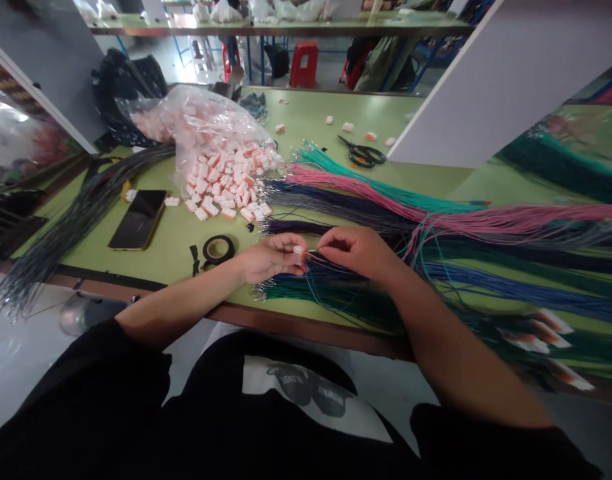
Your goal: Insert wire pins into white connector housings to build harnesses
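Note:
Between the thumb and fingers of my left hand [271, 258] is a small white and orange plastic connector housing [299, 251]. Thin wires, pink and blue among them, run out of its right side. Close on the right, my right hand [353, 248] pinches a thin wire [313, 256] near the housing. Bundles of cut wires lie beneath and beyond both hands: teal [386, 180], pink [366, 189], dark navy [326, 200], blue [506, 288] and green [331, 300]. Their metal-tipped ends point left. Behind my left hand, a heap of similar housings [226, 177] spills from a clear plastic bag [196, 110].
A phone [137, 220] and a roll of black tape [219, 249] lie left of my hands. Black scissors [362, 153] rest at the back. Grey wires [81, 207] hang over the left edge. A white partition [486, 87] rises at the right. Several finished-looking housings [551, 333] lie at right.

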`<state>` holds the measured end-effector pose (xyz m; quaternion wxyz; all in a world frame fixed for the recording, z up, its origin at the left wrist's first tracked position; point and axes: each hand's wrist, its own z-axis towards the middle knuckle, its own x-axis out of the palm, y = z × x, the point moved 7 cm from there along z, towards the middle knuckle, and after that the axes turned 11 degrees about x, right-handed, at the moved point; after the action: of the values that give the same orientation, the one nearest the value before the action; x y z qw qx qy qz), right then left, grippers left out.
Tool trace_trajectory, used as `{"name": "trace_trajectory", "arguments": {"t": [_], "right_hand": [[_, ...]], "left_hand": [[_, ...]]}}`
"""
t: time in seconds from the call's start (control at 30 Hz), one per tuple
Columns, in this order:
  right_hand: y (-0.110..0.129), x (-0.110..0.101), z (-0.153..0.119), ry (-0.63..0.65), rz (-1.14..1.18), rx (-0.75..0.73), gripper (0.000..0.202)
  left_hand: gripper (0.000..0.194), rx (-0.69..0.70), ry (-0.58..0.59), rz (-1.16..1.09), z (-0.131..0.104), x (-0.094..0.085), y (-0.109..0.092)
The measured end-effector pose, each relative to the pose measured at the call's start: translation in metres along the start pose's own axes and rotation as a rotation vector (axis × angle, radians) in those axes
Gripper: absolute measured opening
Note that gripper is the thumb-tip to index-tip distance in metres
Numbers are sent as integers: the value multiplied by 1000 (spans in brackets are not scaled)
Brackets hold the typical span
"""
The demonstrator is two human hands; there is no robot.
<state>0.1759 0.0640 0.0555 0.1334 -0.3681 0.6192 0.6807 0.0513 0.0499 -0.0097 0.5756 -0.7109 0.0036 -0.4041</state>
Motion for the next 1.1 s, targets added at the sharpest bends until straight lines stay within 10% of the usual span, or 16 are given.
{"name": "trace_trajectory", "arguments": {"t": [1.1], "right_hand": [[3, 20, -4, -122, -143, 132, 14]], "left_hand": [[24, 197, -141, 301, -6, 1, -3]]}}
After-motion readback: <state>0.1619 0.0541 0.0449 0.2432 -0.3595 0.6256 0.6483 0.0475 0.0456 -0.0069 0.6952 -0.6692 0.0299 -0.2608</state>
